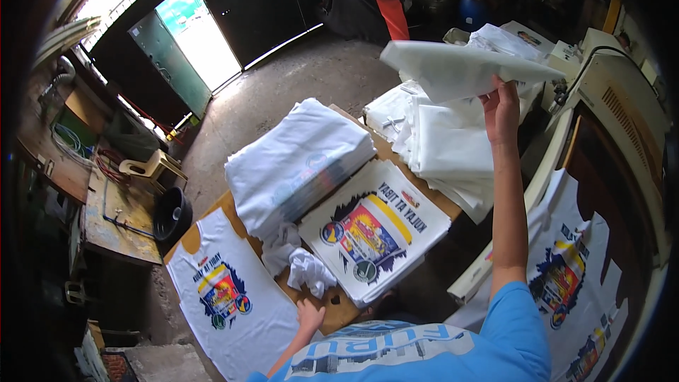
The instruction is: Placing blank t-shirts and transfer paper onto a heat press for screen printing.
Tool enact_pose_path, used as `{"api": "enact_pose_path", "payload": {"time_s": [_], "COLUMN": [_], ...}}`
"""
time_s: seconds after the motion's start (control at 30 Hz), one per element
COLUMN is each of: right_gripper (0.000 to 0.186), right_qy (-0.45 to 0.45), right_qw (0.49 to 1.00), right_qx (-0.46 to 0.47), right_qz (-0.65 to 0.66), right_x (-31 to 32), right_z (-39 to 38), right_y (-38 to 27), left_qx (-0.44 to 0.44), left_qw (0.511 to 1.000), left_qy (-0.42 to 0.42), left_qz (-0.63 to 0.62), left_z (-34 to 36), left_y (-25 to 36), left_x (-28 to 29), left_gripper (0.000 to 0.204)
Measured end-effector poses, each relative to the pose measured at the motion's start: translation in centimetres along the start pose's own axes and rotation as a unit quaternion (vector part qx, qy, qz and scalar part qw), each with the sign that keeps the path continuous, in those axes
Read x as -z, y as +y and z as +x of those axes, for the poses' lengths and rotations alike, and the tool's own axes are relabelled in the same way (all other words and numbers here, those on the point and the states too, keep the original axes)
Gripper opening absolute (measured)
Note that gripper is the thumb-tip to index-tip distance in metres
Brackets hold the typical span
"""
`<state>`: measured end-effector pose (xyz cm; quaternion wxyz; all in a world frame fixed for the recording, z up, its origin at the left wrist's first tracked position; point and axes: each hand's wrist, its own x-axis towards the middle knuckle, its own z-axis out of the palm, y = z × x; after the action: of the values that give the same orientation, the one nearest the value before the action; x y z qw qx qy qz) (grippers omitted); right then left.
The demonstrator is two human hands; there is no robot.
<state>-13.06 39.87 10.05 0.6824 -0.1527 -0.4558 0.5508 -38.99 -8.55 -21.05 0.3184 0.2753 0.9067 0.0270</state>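
While one arm reaches high, a person at a print-shop table sorts white shirts, seen from a head camera looking down.

Right fingers: closed in a pinch on the near edge of a white sheet (463, 67), thumb side toward the camera; the right hand (501, 110) is raised well above the table.

White sheet: held up flat and slightly sagging, its far end free in the air above the stack of folded white cloth (438, 145) at the table's far right.

Left fingers: curled loosely downward, not clearly gripping; the left hand (309, 313) rests at the near edge of the wooden table (332, 315), just below a crumpled white rag (311, 270).

Around the hands: a pile of printed shirts (371, 230), design up, lies between the hands; a taller folded shirt stack (297, 166) sits to its left; one printed shirt (226, 290) hangs over the table's left corner.

Risk, grip: with only one edge pinched, the sheet could slip or fold over on itself and land askew.

Risk, print: the free end could drag across the printed pile; whether the ink is dry cannot be told.

Risk, stacks: the folded white cloth overhangs the table's edge, so a brush from the lowered arm might tip it to the floor.
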Motion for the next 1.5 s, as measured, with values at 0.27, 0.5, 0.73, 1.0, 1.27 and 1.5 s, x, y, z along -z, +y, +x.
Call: {"api": "enact_pose_path", "payload": {"time_s": [0.27,0.5,0.73,1.0,1.27,1.5], "right_gripper": [0.026,0.036,0.037,0.018,0.022,0.026], "right_qy": [0.361,0.552,0.507,0.407,0.172,0.096], "right_qw": [0.918,0.790,0.703,0.781,0.830,0.840], "right_qx": [-0.142,-0.215,-0.285,-0.352,-0.350,-0.372], "right_qz": [-0.086,-0.157,-0.409,-0.316,-0.399,-0.383], "right_x": [15.4,20.2,22.6,18.7,6.2,1.4], "right_z": [-3.3,-9.1,-10.8,-17.0,-34.5,-48.5], "right_y": [18.7,25.7,27.1,25.4,18.5,8.0], "left_qx": [0.240,0.236,0.250,0.266,0.181,0.075], "left_qw": [0.966,0.962,0.960,0.960,0.983,0.986], "left_qy": [-0.094,-0.136,-0.123,-0.090,0.021,-0.148], "left_qz": [-0.011,-0.010,-0.012,0.012,-0.018,-0.018], "left_z": [5.7,5.2,5.6,6.1,7.5,5.7], "left_y": [-1.6,-1.5,-2.8,-5.8,-4.5,-4.6], "left_x": [-4.1,-2.9,-3.9,-5.9,-6.1,-5.7], "left_gripper": [0.128,0.135,0.135,0.135,0.134,0.115]}}
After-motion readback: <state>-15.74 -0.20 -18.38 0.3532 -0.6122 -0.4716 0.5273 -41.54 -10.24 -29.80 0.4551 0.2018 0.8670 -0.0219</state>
